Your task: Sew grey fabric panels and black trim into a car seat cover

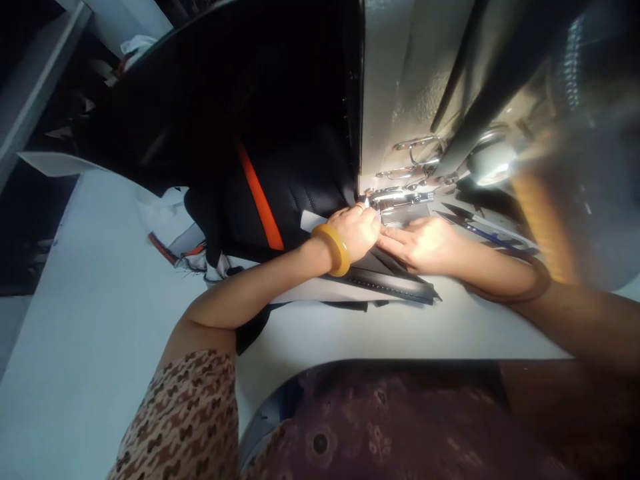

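Observation:
Black leather-like material with an orange stripe lies bunched across the work surface, under a sewing machine's metal presser area. My left hand, with a yellow bangle at the wrist, closes its fingers on the material's edge just in front of the needle area. Close to its fingertips, my right hand rests on the material with its index and other fingers stretched to the left. A white strip sticks out behind my left hand. The exact stitching point is hidden by my fingers.
The machine body rises behind my hands, with a lit lamp at its right. Scissors or snips with dark blades lie beside my right forearm. Fabric scraps sit left on the white table.

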Tool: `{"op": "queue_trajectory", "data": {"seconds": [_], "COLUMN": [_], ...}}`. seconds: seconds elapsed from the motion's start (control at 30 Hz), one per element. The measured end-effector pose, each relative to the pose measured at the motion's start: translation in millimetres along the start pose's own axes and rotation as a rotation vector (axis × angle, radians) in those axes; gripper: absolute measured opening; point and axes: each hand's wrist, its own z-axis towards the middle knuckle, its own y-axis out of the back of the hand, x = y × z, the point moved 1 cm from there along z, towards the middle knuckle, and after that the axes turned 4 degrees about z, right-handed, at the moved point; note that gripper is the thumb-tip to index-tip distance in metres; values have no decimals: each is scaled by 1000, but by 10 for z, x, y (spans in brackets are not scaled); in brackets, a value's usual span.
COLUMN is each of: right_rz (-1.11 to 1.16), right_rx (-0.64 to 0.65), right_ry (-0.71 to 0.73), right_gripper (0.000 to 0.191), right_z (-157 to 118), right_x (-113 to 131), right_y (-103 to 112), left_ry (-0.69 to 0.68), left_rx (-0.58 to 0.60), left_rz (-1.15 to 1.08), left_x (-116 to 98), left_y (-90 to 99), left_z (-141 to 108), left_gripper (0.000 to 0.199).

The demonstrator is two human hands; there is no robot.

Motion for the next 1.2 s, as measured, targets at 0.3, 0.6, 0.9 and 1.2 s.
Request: {"op": "queue_trajectory", "data": {"seconds": [0.3,0.6,0.9,1.2], "right_rz": [-255,-254,-123,-232], "right_rx": [86,63,-37,-120], "right_ry": [118,159,412,382], "right_gripper": [41,47,41,41], "right_z": [0,28,-127,-136], "right_x": [86,88,92,178], "right_y": [106,117,57,-21], "left_ry": [-111,-78,159,84], "left_rx": [-150,-103,52,-89], "left_rz": [120,102,55,-34], "left_x": [5,59,-209,-85], "left_y": [-21,-40,158,-67], "left_z": [16,46,-32,-75], "left_gripper": [35,33,35,25]}}
